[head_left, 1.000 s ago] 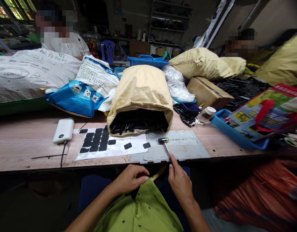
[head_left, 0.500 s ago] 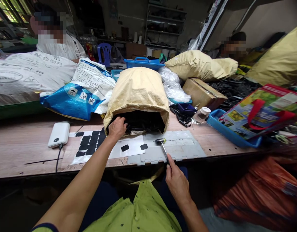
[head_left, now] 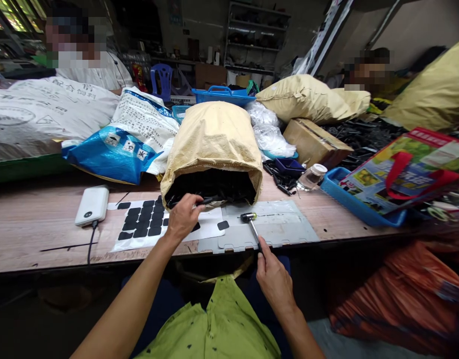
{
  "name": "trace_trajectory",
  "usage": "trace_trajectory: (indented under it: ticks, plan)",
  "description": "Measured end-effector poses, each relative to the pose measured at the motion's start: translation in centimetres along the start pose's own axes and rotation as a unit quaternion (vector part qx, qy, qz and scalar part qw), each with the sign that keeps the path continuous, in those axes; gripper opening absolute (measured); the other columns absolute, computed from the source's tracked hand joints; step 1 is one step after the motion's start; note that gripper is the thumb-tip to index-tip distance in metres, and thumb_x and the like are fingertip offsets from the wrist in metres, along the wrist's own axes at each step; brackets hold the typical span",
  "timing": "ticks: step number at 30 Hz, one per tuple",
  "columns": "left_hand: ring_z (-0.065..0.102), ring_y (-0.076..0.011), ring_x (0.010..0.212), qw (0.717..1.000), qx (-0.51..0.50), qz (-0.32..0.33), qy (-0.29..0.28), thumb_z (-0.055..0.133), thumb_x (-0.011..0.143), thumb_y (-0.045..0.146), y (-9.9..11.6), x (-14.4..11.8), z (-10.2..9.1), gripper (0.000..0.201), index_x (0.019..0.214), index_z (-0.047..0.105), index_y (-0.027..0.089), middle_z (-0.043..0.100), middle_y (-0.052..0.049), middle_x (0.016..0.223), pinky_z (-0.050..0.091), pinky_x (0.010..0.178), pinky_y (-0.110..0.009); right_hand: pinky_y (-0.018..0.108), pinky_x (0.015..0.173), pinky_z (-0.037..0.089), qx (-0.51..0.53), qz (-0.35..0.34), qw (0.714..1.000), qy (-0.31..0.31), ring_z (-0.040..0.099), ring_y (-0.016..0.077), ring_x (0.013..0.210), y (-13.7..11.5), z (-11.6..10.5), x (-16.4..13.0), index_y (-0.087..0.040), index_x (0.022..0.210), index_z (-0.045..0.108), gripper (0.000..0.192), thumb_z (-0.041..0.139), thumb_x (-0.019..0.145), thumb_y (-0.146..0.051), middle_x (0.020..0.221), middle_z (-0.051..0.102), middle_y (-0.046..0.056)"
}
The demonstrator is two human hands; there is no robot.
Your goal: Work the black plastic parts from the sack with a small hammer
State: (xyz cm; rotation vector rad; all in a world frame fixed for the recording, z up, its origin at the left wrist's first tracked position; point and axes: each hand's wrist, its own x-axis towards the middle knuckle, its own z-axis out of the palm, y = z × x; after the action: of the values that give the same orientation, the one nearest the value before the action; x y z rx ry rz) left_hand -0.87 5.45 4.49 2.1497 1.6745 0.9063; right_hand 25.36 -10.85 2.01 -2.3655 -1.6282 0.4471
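Observation:
My left hand (head_left: 184, 215) is closed at the mouth of a tan woven sack (head_left: 218, 134), a slim black piece (head_left: 207, 200) pinched between thumb and fingers. Many similar black pieces (head_left: 225, 184) lie in the sack's dark opening. My right hand (head_left: 272, 271) grips the handle of a small mallet (head_left: 248, 217), whose head rests over a grey board (head_left: 277, 229). Under my left hand is a white sheet (head_left: 212, 218) bearing black rounded squares (head_left: 139, 219); one black square (head_left: 223, 225) sits at the sheet's right end. The fingers partly hide another.
A white power bank (head_left: 91, 205) with a cable lies left. Blue-white bag (head_left: 117, 144) and white sacks stand behind it. To the right are a clear jar (head_left: 312, 177), a blue tray (head_left: 364, 209) and a cardboard box (head_left: 315, 142). Two people sit across the table.
My left hand has drawn back out of the sack's opening toward me, now with a slim black piece in its fingers. The right hand and mallet have stayed put.

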Motion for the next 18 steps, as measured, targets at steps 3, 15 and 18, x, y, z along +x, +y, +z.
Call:
trace_trajectory:
  ticks: [3, 15, 18]
  plan:
    - [0.065, -0.0182, 0.092, 0.996, -0.034, 0.014, -0.083, 0.060, 0.095, 0.031, 0.3, -3.1, 1.3, 0.014, 0.106, 0.066, 0.026, 0.068, -0.001, 0.107, 0.047, 0.080, -0.028, 0.026, 0.070, 0.047, 0.000, -0.001, 1.000, -0.004, 0.071, 0.0221, 0.098, 0.1, 0.0, 0.1, -0.033, 0.157, 0.041, 0.054, 0.042, 0.104, -0.024, 0.121, 0.073, 0.005]
    - [0.059, -0.0149, 0.077, 0.992, -0.062, -0.040, -0.100, 0.070, 0.083, 0.031, 0.0, -4.1, 3.0, 0.016, 0.098, 0.071, 0.026, 0.067, 0.002, 0.094, 0.043, 0.072, -0.028, 0.036, 0.097, 0.052, 0.113, -0.043, 0.992, 0.029, 0.063, 0.0261, 0.122, 1.6, 0.9, 0.8, -0.024, 0.155, 0.045, 0.057, 0.045, 0.098, -0.028, 0.137, 0.063, 0.011]
    - [0.060, -0.0152, 0.079, 0.990, -0.084, -0.040, -0.103, 0.071, 0.082, 0.028, -0.2, -4.2, 3.0, 0.016, 0.098, 0.071, 0.026, 0.066, 0.003, 0.093, 0.044, 0.075, -0.028, 0.038, 0.111, 0.044, 0.208, -0.082, 0.974, 0.041, 0.056, 0.0248, 0.133, 2.0, 1.1, 1.1, -0.016, 0.150, 0.051, 0.056, 0.044, 0.097, -0.033, 0.145, 0.059, 0.013]
